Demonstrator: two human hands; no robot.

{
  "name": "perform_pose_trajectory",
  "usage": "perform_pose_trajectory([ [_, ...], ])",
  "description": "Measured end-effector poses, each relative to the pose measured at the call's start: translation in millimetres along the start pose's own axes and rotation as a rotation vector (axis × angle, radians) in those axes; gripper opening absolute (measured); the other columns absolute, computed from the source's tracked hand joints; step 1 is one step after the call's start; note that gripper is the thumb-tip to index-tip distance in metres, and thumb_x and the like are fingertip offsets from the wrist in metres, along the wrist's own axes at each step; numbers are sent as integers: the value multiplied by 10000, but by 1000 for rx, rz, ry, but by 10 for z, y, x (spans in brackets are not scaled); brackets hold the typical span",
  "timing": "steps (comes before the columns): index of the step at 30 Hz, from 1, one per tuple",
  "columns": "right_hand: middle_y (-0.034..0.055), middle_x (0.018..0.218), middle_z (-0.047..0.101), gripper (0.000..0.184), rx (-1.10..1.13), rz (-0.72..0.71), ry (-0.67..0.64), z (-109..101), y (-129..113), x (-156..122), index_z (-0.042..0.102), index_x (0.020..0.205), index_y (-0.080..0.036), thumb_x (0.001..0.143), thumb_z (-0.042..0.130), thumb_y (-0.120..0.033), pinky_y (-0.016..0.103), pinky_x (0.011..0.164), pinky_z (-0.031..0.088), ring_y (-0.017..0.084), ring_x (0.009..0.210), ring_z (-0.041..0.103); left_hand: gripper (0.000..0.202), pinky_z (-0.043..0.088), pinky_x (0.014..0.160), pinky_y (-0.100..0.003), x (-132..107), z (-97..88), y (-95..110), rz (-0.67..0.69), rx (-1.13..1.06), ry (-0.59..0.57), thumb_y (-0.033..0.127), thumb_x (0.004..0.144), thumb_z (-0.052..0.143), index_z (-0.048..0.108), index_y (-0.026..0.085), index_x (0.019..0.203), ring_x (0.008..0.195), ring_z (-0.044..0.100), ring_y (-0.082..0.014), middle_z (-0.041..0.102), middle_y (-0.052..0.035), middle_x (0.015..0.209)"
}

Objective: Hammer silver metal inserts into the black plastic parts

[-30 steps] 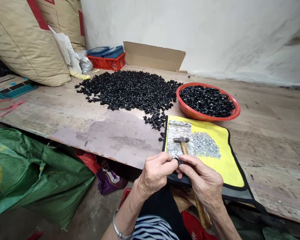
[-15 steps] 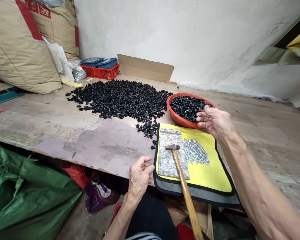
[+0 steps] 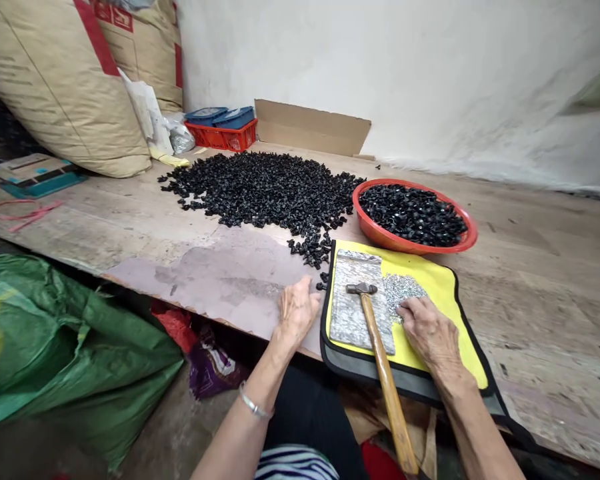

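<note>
My right hand [image 3: 430, 331] is at the right side of a pile of small silvery metal pieces [image 3: 399, 292] on a yellow mat [image 3: 445, 280]. Its fingertips are pinched together at the pile's edge; whatever is between them is hidden. Left of the mat, my left hand [image 3: 299, 310] hovers with curled fingers, near a few loose black pieces [image 3: 323, 281]. What it holds, if anything, cannot be made out. A hammer [image 3: 380, 353] lies between my hands, head on a grey mottled slab [image 3: 350, 320], its wooden handle reaching past the mat's front edge.
A red bowl [image 3: 473, 233] full of small black parts stands behind the mat. Left of it spreads a heap of black parts [image 3: 265, 187]. Farther back are a red basket [image 3: 223, 139], cardboard [image 3: 310, 130] and large sacks [image 3: 75, 87]. A green sack [image 3: 80, 373] stands below the table edge.
My right hand has left the red bowl and come down to the metal pieces. My left hand has shifted slightly, still curled. The camera view has swung left.
</note>
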State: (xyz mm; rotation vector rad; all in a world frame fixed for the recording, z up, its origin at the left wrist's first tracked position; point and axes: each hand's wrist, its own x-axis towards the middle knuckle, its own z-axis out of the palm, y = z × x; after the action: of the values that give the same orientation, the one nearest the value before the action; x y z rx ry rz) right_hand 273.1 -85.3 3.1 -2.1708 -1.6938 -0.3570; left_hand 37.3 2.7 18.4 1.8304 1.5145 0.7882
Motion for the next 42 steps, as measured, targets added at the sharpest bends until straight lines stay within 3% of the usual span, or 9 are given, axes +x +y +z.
perform_pose_trajectory([
  [3, 53, 720, 601, 191, 30, -5, 70, 74, 25, 1, 598, 687, -176, 818, 474, -239, 269, 496, 269, 141, 568, 480, 251, 390, 638, -280, 106, 44, 107, 48, 180, -36, 218, 750, 565, 643, 196, 987, 785, 622, -239, 678, -93, 756],
  [11, 82, 736, 637, 228, 168, -8, 205, 130, 59, -29, 598, 720, -175, 855, 439, -267, 278, 629, 410, 184, 728, 580, 283, 395, 658, -292, 270, 126, 166, -86, 285, -45, 432, 814, 498, 653, 196, 836, 822, 622, -253, 678, -114, 812],
  [14, 72, 714, 639, 218, 213, -2, 227, 109, 32, -27, 594, 699, -184, 844, 457, -274, 279, 629, 423, 180, 712, 589, 191, 422, 672, -313, 358, 169, 212, -136, 239, -58, 357, 755, 559, 640, 184, 750, 827, 627, -266, 673, -122, 799],
  [17, 72, 707, 639, 208, 257, 26, 261, 101, 27, -27, 590, 682, -192, 829, 472, -279, 290, 641, 436, 185, 708, 593, 40, 452, 606, -297, 380, 167, 220, -205, 43, -114, 178, 668, 565, 591, 169, 640, 663, 631, -218, 636, -85, 631],
  [21, 74, 686, 635, 205, 333, 66, 301, 76, 52, -27, 582, 647, -193, 804, 493, -291, 305, 633, 449, 190, 682, 594, 76, 433, 410, -226, 217, 56, 125, -308, -431, -207, 147, 615, 575, 504, 162, 637, 372, 509, -112, 542, 16, 445],
  [27, 7, 631, 588, 160, 627, 213, 268, -370, -369, -116, 613, 795, -185, 809, 534, -324, 277, 564, 450, 140, 558, 551, 297, 493, 363, -256, -309, -93, 128, -313, -1186, -180, 204, 541, 728, 513, 131, 733, 370, 522, -106, 633, -16, 525],
  [31, 19, 787, 637, 109, 971, 123, 19, -721, -938, -212, 626, 748, -205, 797, 555, -272, 297, 718, 483, 159, 763, 597, 326, 521, 395, -247, -573, -92, 352, -340, -1315, -141, 198, 554, 745, 594, 94, 823, 420, 553, -107, 639, -19, 546],
  [33, 27, 820, 647, 102, 1044, 122, 8, -764, -1117, -246, 634, 728, -203, 788, 571, -255, 311, 751, 491, 168, 808, 602, 305, 527, 399, -249, -649, -91, 442, -373, -1350, -135, 196, 555, 747, 605, 87, 802, 424, 558, -106, 646, -28, 560],
  [42, 32, 826, 681, 69, 1165, 363, 32, -557, -1180, -365, 692, 713, -195, 696, 689, -262, 346, 803, 496, 178, 814, 624, 249, 522, 387, -251, -762, -64, 448, -348, -1370, -125, 205, 555, 747, 592, 106, 724, 407, 555, -110, 636, -14, 544],
])
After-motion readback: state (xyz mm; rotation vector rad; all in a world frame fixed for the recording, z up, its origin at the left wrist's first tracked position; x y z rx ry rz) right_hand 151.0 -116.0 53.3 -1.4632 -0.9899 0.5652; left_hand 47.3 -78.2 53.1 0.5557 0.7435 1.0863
